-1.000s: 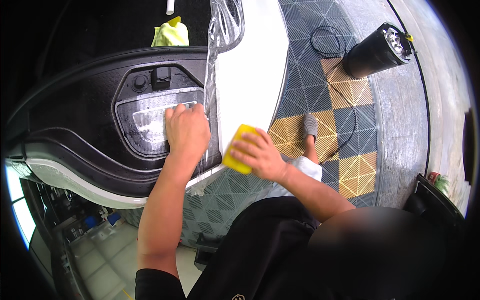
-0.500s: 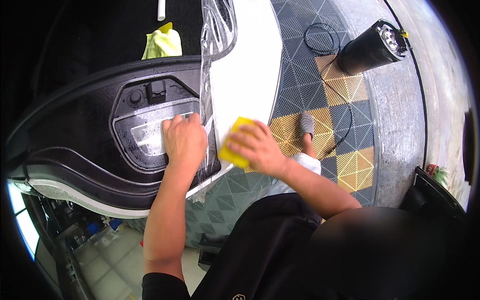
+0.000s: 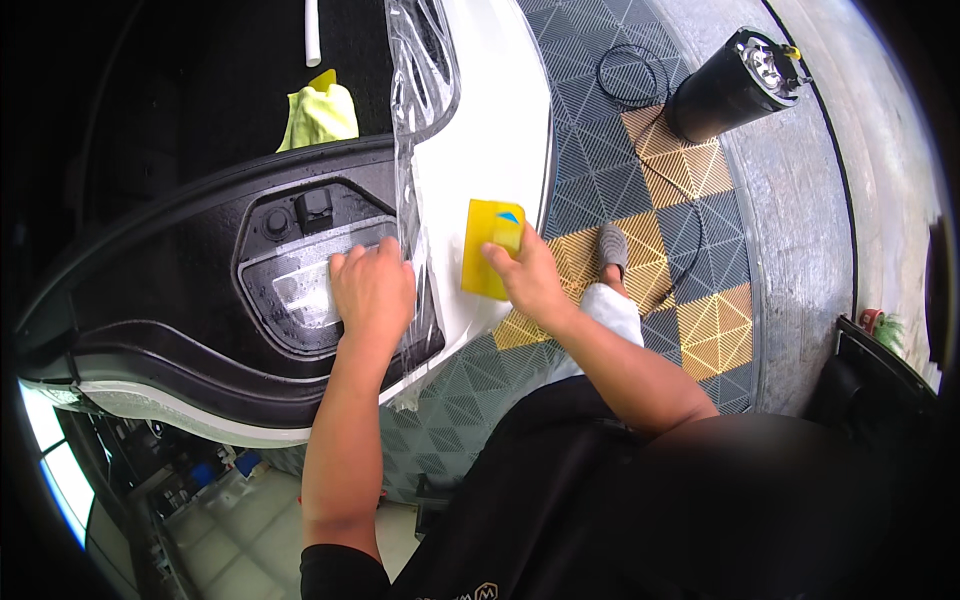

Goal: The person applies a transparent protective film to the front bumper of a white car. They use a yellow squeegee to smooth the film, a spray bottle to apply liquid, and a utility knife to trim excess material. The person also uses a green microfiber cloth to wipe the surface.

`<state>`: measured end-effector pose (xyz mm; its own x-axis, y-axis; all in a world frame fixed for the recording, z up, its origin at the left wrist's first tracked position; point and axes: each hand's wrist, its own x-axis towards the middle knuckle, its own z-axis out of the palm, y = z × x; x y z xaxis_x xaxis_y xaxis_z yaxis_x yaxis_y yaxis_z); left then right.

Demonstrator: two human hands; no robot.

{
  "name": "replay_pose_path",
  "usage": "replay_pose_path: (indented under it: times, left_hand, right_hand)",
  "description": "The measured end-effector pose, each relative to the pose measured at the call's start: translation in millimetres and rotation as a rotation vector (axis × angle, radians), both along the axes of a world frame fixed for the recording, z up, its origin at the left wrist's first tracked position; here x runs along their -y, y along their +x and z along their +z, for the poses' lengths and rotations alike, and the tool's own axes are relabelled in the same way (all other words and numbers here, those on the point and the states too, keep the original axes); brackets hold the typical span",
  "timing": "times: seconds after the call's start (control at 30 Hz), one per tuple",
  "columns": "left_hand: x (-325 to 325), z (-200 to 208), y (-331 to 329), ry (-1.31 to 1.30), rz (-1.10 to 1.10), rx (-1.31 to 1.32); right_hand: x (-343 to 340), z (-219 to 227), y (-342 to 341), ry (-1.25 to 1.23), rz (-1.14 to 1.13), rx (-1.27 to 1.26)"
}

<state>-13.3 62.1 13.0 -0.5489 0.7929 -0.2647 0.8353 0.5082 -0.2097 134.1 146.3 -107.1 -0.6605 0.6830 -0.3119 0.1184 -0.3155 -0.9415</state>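
Observation:
A yellow squeegee (image 3: 481, 262) with a small blue mark is gripped in my right hand (image 3: 533, 278), thumb lying across its face. It is held flat over the white painted body panel (image 3: 485, 120). My left hand (image 3: 372, 300) bends over a black-framed recess with a clear, ribbed cover (image 3: 300, 290). Its fingers are curled, and the fingertips and whatever they may hold are hidden. Wrinkled clear film (image 3: 408, 95) runs along the border between the white panel and the black trim (image 3: 150, 260), passing just right of my left hand.
A yellow-green cloth (image 3: 320, 118) lies on the dark surface beyond the trim, near a white stick (image 3: 312, 35). To the right, a black canister (image 3: 720, 90) with a thin hose (image 3: 655, 160) stands by the grey and yellow floor tiles (image 3: 590, 130).
My right hand has turned the squeegee so its face shows, and has shifted slightly right. My left hand stays over the recess. The whole view has shifted a little.

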Motion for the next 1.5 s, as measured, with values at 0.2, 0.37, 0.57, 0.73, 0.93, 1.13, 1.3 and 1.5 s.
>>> replay_pose_path:
  times: [0.2,0.37,0.57,0.73,0.93,1.13,1.3,1.5]
  left_hand:
    - [-58.1,-4.1,-33.0,0.054,0.174,0.112]
    - [-98.2,-17.2,-63.5,0.229,0.319,0.274]
    - [-116.1,-15.9,-65.4,0.235,0.332,0.377]
    - [-134.6,-15.8,-90.2,-0.017,0.257,0.293]
    - [-131.0,-14.0,-91.9,0.097,0.285,0.395]
    - [-129.8,-13.3,-91.5,0.148,0.232,0.405]
    - [-135.2,-7.8,-94.5,0.096,0.231,0.372]
    - [-161.4,-15.0,-107.7,-0.001,-0.006,0.057]
  right_hand:
    - [60.7,-26.9,-17.9,-0.452,-0.166,-0.004]
    - [44.9,-14.8,-43.2,-0.286,-0.173,0.025]
    - [19.9,19.8,-55.7,-0.102,0.024,0.167]
    - [7.4,13.2,-54.2,-0.180,-0.009,0.075]
    - [13.8,-30.1,-70.7,-0.377,-0.260,0.054]
    - [-19.5,-10.4,-100.0,-0.195,-0.174,0.078]
    - [-30.8,-10.4,-101.2,-0.343,-0.224,-0.067]
    - [-24.6,-44.3,-62.7,-0.638,-0.286,0.012]
